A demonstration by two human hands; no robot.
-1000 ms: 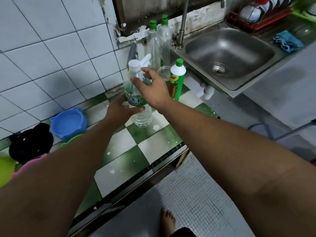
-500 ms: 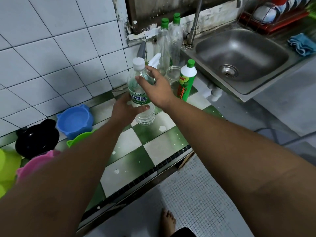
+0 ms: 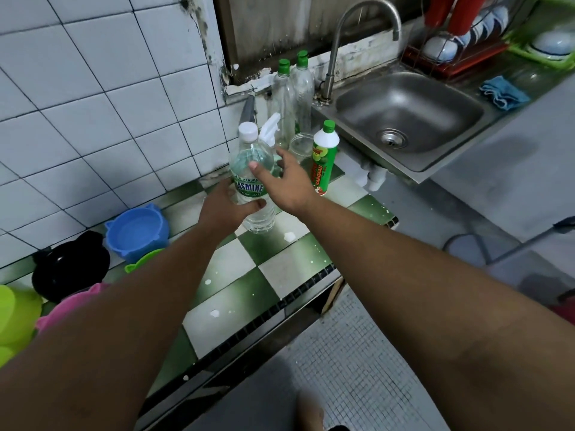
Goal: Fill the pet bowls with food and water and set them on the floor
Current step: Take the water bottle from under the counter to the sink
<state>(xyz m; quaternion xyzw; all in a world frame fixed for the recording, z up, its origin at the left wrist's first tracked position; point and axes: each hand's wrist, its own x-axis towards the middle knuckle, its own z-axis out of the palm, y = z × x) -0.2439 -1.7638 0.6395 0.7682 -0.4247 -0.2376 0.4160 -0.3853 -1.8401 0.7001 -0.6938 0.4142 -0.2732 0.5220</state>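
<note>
A clear water bottle (image 3: 250, 185) with a white cap and a green label stands upright on the green-and-white checked counter (image 3: 280, 269). My left hand (image 3: 222, 208) grips its lower half. My right hand (image 3: 289, 185) holds its upper part, with the thumb across the front and the fingers behind. At the left of the counter sit a blue pet bowl (image 3: 137, 231), a black bowl (image 3: 71, 265), a green bowl (image 3: 144, 259) partly hidden by my arm, a pink bowl (image 3: 68, 306) and a lime one (image 3: 15, 318).
Behind the water bottle stand a green dish-soap bottle (image 3: 323, 160), a glass jar (image 3: 300, 144) and two clear green-capped bottles (image 3: 292, 98). A steel sink (image 3: 404, 119) with a tap (image 3: 364, 7), a blue cloth (image 3: 504, 91) and a dish rack (image 3: 451, 57) lie to the right.
Both hands stay on the bottle, which stands in the same spot. My view has shifted slightly and takes in more of the tap.
</note>
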